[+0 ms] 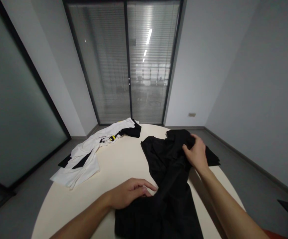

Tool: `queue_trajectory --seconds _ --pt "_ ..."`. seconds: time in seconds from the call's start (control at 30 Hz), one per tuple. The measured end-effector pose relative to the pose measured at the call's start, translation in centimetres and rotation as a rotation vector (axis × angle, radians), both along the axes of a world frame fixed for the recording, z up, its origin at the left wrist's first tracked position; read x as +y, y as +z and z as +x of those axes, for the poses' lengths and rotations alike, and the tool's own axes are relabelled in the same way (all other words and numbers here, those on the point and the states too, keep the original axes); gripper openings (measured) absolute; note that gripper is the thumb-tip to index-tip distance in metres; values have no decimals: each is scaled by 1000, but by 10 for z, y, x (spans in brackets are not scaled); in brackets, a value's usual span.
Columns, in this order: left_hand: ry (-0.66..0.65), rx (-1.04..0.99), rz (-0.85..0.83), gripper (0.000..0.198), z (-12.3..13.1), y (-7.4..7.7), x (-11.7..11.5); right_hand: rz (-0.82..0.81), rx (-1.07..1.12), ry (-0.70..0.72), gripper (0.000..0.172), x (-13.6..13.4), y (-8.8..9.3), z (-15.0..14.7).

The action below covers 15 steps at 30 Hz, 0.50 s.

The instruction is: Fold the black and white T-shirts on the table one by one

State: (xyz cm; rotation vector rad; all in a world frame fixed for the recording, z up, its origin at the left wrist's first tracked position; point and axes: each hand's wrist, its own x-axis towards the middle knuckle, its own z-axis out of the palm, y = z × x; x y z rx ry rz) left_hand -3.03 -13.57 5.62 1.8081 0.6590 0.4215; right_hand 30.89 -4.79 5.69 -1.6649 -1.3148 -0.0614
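Note:
A black garment [169, 199] lies rumpled along the right half of the table, from the near edge to the far side; its exact kind does not show. Up at its far right part, my right hand [196, 152] is closed on a fold of the cloth, thumb on the near side. My left hand [134, 192] rests against the garment's left edge nearer to me. Its index finger is stretched out and the thumb stands slightly apart, while the other fingertips are partly hidden.
A crumpled white garment [84, 156] with black and yellow parts lies along the left rim of the round cream table [124, 159]. Folded black cloth [211, 157] sits at the right rim, beyond my right hand. Glass doors with blinds [129, 66] and grey walls stand behind.

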Motion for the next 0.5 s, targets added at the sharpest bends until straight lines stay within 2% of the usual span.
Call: queue_trajectory --seconds 0.03,0.1,0.17,0.23,0.4,0.5 --pt "-7 1 -6 43 1 -2 -1 -4 -114 8 49 -3 2 -5" --pt "-2 21 153 39 5 -7 -2 -60 -261 48 33 -9 6 -18" --pt "21 78 419 35 8 -14 0 -173 -351 142 30 -16 10 -32" --pt "48 184 608 39 12 -21 4 -312 -421 245 36 -22 11 -44" --pt "106 475 672 58 22 -34 18 -606 -471 495 53 -34 7 -59" --pt "129 544 694 61 25 -36 21 -682 -419 640 62 -37 6 -60"
